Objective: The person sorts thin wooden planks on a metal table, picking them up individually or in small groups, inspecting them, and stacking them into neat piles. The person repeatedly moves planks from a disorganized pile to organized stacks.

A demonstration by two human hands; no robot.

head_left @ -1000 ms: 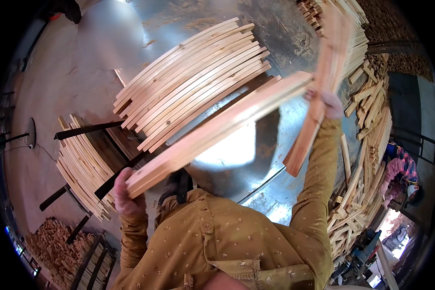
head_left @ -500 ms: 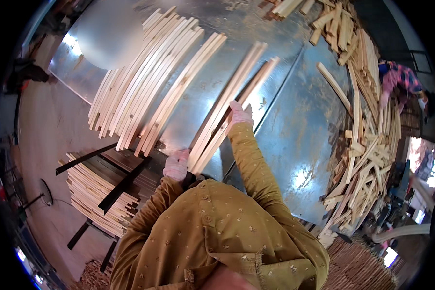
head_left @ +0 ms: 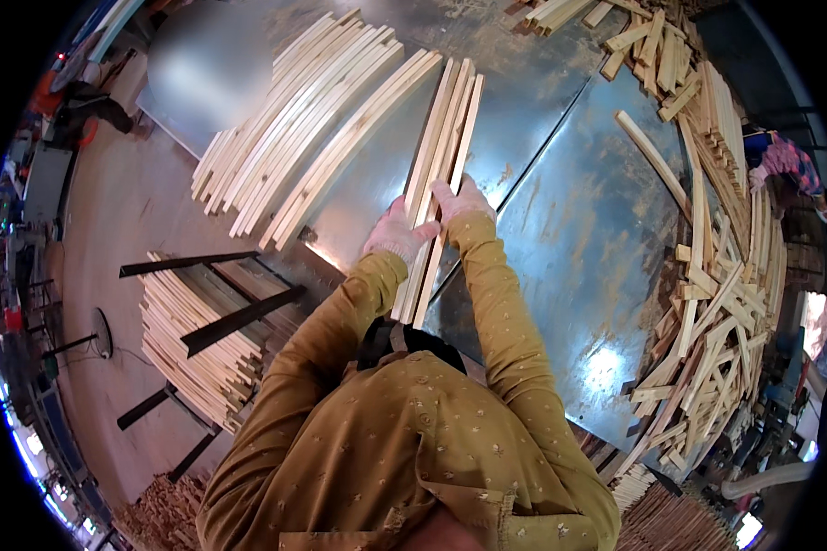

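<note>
A small bundle of long wooden strips (head_left: 440, 151) stands side by side on the metal table in front of me, pointing away from my body. My left hand (head_left: 400, 231) is closed round the bundle's left side, thumb over the top. From the right, my right hand (head_left: 462, 200) grips the same strips, its fingers partly hidden by them. Both hands wear pale pinkish gloves. To the left lies a pair of strips (head_left: 351, 151), apart from the bundle, and beyond it a wide row of strips (head_left: 294, 115) laid closely together.
A messy heap of strips (head_left: 708, 303) covers the table's right end, where a co-worker (head_left: 786, 170) leans in. One loose strip (head_left: 652, 161) lies apart. At lower left, a stack of strips (head_left: 188, 340) sits by dark metal bars (head_left: 239, 321). A seam (head_left: 551, 142) crosses the metal tabletop (head_left: 560, 220).
The strips I hold, spread in two groups before, are now pressed together and turned more upright. My left hand has slid forward along them, and both hands are closer together.
</note>
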